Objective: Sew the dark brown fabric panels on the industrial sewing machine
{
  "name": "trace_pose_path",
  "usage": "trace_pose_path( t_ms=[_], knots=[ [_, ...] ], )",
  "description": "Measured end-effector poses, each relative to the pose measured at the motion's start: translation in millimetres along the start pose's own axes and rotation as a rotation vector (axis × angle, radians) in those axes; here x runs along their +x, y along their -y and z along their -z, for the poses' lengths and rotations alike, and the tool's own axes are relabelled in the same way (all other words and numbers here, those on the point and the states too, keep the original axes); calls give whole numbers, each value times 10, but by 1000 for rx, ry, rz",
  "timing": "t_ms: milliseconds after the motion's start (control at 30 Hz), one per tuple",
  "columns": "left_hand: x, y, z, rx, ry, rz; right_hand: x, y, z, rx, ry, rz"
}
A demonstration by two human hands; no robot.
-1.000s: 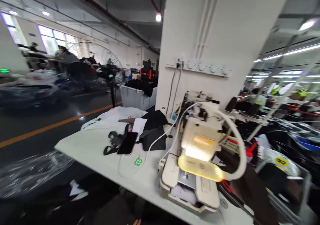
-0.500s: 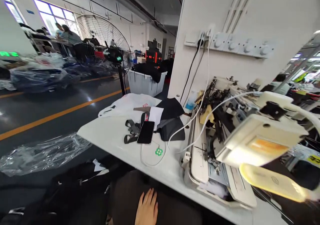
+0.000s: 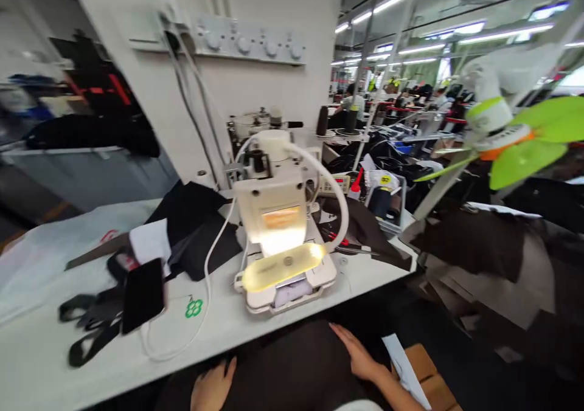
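Observation:
A dark brown fabric piece [image 3: 292, 368] is spread across my lap, below the table edge. On its left side lies my left hand [image 3: 213, 388], palm down with the thumb apart; its other fingers show only in part. My right hand [image 3: 358, 353] rests at the fabric's right edge, fingers stretched out flat. Neither hand visibly grips anything. In front of me stands a white sewing machine [image 3: 269, 198], lit by a yellowish lamp [image 3: 283, 268] on a bendable neck. The machine's needle area is hidden behind the lamp.
Left on the white table [image 3: 228, 344] lie a black phone [image 3: 143, 295], grey straps [image 3: 91, 338], a green flower-shaped item [image 3: 194, 307], dark cloth [image 3: 196, 228] and a white cable [image 3: 207, 271]. Right are red-handled scissors [image 3: 340, 241], a bin [image 3: 387, 201] and a green-bladed fan [image 3: 524, 137].
My view has swung right, so the machine is now central and the fan and right-hand side show. My right hand has come into view; my left hand appears farther left, still on the fabric.

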State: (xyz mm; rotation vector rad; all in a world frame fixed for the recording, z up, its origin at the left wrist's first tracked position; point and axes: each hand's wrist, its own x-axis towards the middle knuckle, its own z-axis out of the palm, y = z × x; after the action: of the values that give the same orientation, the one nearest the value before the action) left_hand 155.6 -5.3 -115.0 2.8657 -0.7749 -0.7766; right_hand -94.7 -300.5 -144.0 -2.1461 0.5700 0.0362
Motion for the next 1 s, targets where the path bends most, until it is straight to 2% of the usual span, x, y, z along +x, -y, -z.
trace_pose_path(
  t_ms=[100, 200, 300, 367, 433, 467, 533, 567, 633, 700, 767, 833, 900, 1000],
  knots=[
    [99, 35, 79, -4, 135, -75, -259, 10, -85, 20, -173, -60],
    [29, 25, 144, -36, 189, -105, -406, 89, -100, 1, -289, -127],
    [-134, 81, 245, -113, 217, -52, -479, 155, 20, -42, -306, -124],
    [-247, 135, 260, -125, 201, -4, -536, 163, 150, -68, -250, -80],
    [-336, 145, 189, -84, 100, 16, -608, 160, 323, -89, -144, -23],
    [-368, 120, 125, -60, 7, 14, -640, 169, 434, -101, -83, 2],
    [-410, 9, -31, -67, -242, 14, -657, 239, 712, -108, -1, 83],
    [-424, -72, -110, -99, -360, 27, -626, 306, 875, -99, 0, 146],
    [-448, -251, -238, -188, -516, 84, -458, 498, 1204, -38, -132, 342],
    [-481, -411, -319, -251, -575, 123, -158, 716, 1463, -2, -392, 518],
    [-536, -514, -363, -281, -601, 127, 202, 890, 1589, -52, -595, 599],
    [-614, -541, -397, -313, -634, 127, 521, 981, 1585, -113, -673, 643],
    [-705, -484, -441, -366, -674, 128, 723, 1002, 1503, -134, -705, 663],
    [-813, -267, -532, -447, -728, 134, 789, 1002, 1390, -126, -798, 663]
  ],
)
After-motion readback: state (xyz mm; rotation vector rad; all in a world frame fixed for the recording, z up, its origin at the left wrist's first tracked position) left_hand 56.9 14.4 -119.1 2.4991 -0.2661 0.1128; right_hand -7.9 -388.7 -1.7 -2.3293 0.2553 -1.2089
